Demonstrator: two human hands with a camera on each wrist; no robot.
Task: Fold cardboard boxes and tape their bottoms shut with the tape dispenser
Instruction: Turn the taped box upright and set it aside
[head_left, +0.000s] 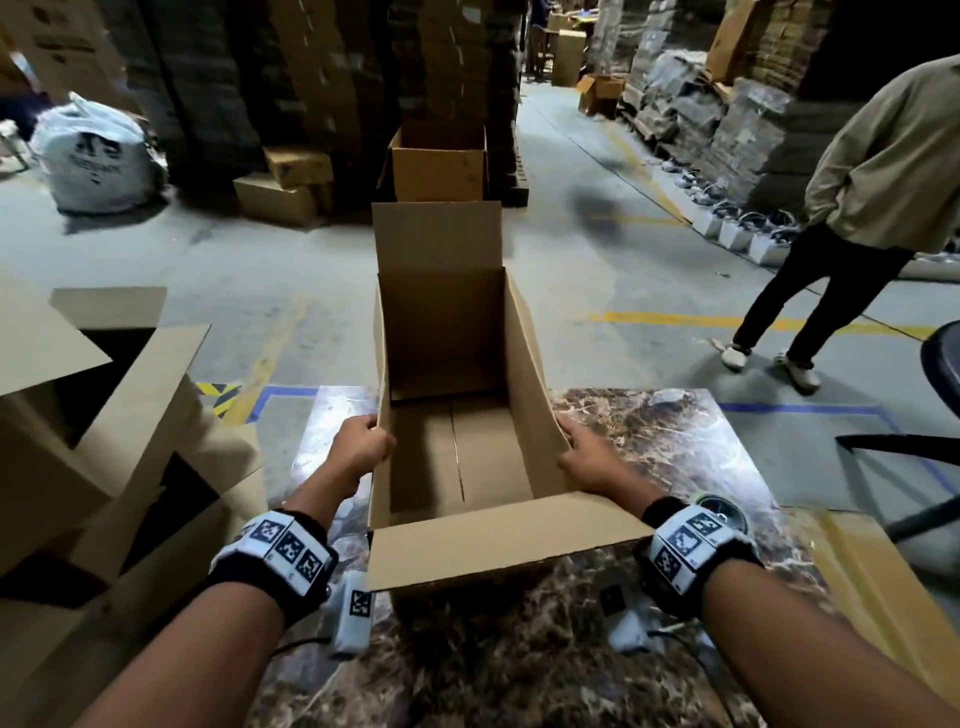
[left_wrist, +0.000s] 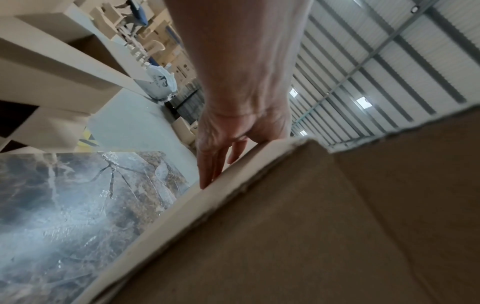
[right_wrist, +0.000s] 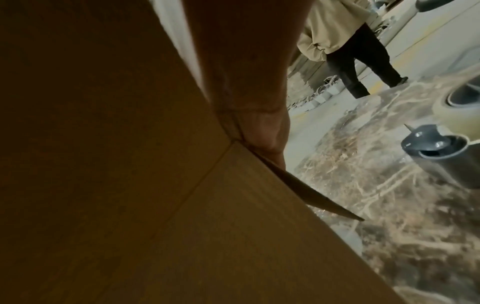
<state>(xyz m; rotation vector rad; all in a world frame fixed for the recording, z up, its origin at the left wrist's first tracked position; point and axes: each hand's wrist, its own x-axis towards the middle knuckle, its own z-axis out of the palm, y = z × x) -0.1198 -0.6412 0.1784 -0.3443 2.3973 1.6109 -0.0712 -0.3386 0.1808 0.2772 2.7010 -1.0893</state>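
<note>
Standing open-side up on the marble-patterned tabletop (head_left: 649, 441), the cardboard box (head_left: 452, 415) shows its bottom flaps folded in, centre seam visible. Left hand (head_left: 361, 447) grips the left wall's rim; right hand (head_left: 584, 457) grips the right wall, fingers curled over. Judgement: keep even grip both sides, square walls. Tape dispenser (right_wrist: 439, 152) lies near right.

Left hand (head_left: 361, 449), right hand (head_left: 587, 460) (both gripping)

A warehouse: towering stacks of flattened brown cardboard (head_left: 322, 78), grey concrete floor with yellow painted lines (head_left: 670, 318), ribbed metal roof (left_wrist: 389, 61).
</note>
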